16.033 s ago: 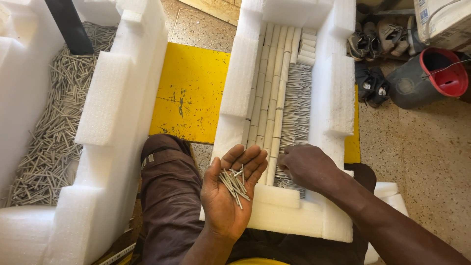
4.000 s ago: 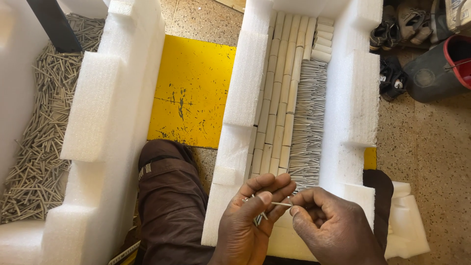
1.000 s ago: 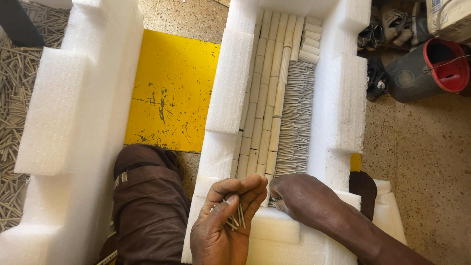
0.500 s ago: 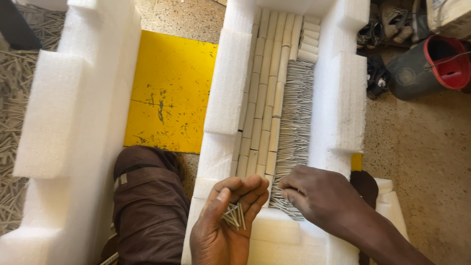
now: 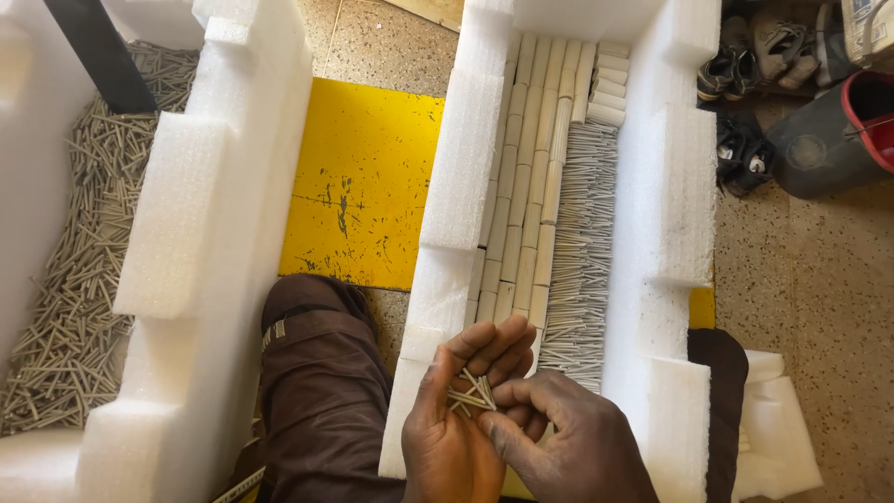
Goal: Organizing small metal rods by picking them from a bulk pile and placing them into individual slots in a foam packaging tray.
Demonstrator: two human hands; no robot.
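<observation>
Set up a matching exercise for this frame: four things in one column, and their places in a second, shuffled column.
Things
1. left hand
2. loose pile of sticks
3. yellow sheet
4. red-rimmed bucket

Places
A. on the floor between the two foam trays
B. top right corner, beside the shoes
C. inside the foam tray at far left
D. bottom centre, cupping a few thin sticks

Pairs: 1-D, 2-C, 3-A, 4-B
</observation>
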